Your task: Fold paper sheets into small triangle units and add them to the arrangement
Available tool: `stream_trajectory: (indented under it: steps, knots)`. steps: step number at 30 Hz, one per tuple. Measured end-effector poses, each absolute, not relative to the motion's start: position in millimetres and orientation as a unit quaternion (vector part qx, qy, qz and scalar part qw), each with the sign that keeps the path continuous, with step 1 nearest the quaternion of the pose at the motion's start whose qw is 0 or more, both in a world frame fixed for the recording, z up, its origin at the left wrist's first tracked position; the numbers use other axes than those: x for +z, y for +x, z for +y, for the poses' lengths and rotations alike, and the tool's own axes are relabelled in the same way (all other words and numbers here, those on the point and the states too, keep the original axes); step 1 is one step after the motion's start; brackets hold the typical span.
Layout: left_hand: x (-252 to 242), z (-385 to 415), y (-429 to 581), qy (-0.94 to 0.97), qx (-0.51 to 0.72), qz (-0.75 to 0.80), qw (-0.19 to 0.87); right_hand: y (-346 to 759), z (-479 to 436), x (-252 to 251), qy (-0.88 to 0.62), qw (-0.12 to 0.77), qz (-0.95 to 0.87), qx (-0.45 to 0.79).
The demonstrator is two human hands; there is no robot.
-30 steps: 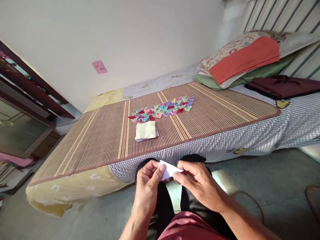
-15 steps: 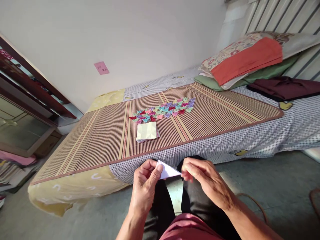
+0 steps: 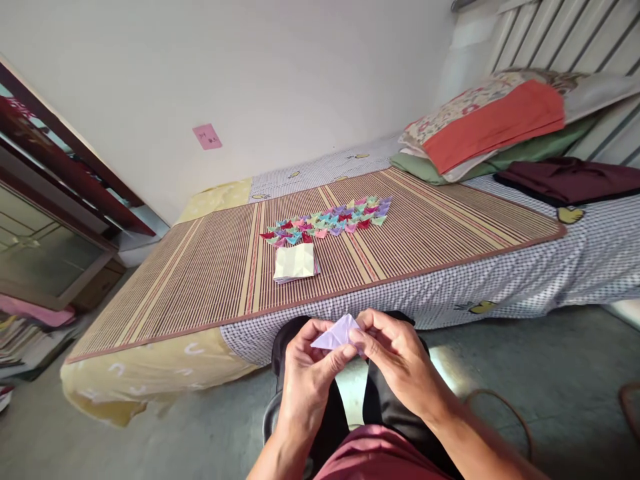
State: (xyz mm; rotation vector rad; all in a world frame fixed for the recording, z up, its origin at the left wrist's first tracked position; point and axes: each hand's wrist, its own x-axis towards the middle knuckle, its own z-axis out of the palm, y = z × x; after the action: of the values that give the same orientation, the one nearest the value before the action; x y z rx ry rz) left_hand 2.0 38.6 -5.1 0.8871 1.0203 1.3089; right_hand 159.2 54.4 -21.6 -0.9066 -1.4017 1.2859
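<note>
A folded piece of lilac origami paper point(image 3: 336, 335), with creases and a pointed left corner, is held over my lap. My left hand point(image 3: 313, 363) pinches its lower edge between thumb and fingers. My right hand point(image 3: 393, 347) grips its right end, the thumb pressed on the front face; the fingertips behind the paper are hidden. Beyond my hands, on the bed mat, lies a stack of creased paper squares point(image 3: 295, 261) with a pale yellow sheet on top. Just behind it several small folded paper pieces point(image 3: 330, 221) in many colours stand close together in rows.
The striped mat point(image 3: 210, 267) covers much of the bed, whose checked sheet point(image 3: 440, 287) hangs over the near edge. Pillows point(image 3: 495, 120) and a folded maroon cloth point(image 3: 575, 180) lie at the right. A cable point(image 3: 507, 403) runs over the floor. My knees are close to the bed's side.
My right hand has moved left and now grips the paper's right end with its thumb on the front. The paper has turned, showing a creased face with its point leftward.
</note>
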Motion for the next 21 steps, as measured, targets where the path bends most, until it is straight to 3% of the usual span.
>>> stream_trajectory:
  steps: [13, 21]
  knots:
    - [-5, 36, 5, 0.402, 0.551, 0.466, 0.563, 156, 54, -14, -0.328, 0.490, -0.567, 0.575]
    - [-16, 38, -10, 0.474, 0.523, 0.477, 0.524, 159, 57, -19, -0.352, 0.489, -0.595, 0.532]
